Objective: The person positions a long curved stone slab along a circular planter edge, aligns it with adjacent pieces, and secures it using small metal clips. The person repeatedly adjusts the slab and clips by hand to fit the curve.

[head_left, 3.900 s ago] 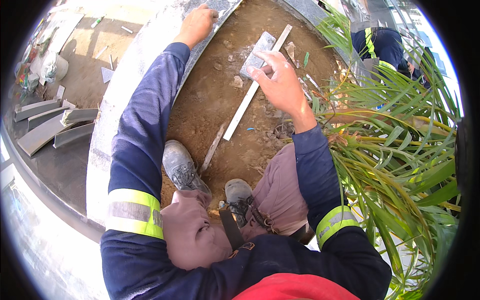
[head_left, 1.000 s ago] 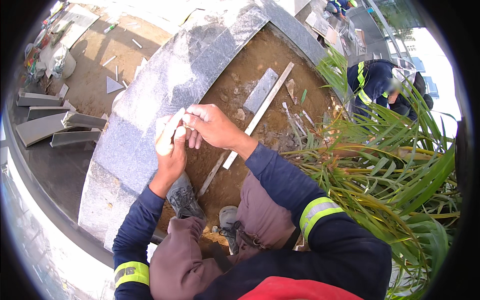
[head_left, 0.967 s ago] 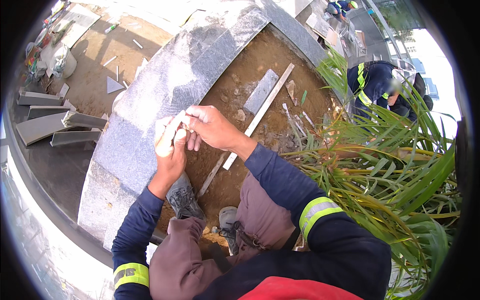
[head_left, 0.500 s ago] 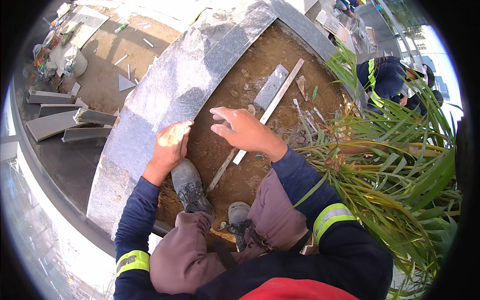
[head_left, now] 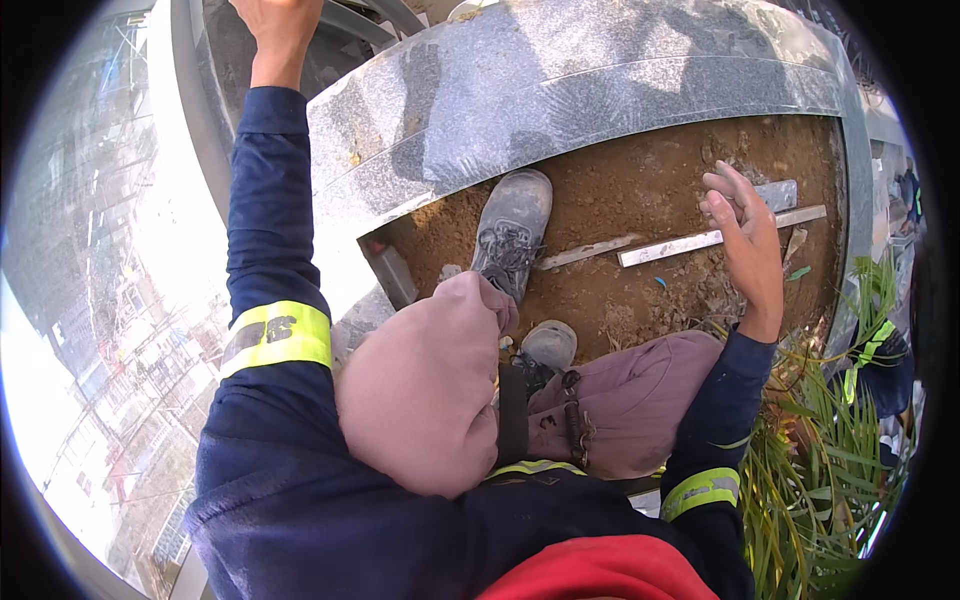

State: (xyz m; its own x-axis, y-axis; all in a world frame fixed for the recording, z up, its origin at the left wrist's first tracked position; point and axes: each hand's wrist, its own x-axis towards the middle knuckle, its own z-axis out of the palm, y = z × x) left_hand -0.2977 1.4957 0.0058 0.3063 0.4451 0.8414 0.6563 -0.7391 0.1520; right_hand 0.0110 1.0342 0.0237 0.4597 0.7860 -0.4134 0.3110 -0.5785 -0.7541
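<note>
My left hand (head_left: 275,25) reaches to the top edge at left, beside a dark metal frame (head_left: 355,25); its fingers are cut off. At the right, my right hand (head_left: 742,235) is raised over the soil (head_left: 640,170), empty, fingers apart and loosely curved. It is nearest a pale straight bar (head_left: 665,248) and a small grey stone block (head_left: 770,195), both lying in the soil. A thinner dirty strip (head_left: 585,253) lies left of them. A wide granite border (head_left: 600,70) curves round the soil bed.
My shoes (head_left: 515,210) stand in the bed. A bright reflective surface (head_left: 90,300) fills the left side. Palm fronds (head_left: 800,480) are at lower right, with a co-worker in dark clothing (head_left: 880,370) behind them.
The view has swung to the left. My hands, close together around a small pale thing a second ago, have separated: the left reaches up to the top, the right has moved rightward.
</note>
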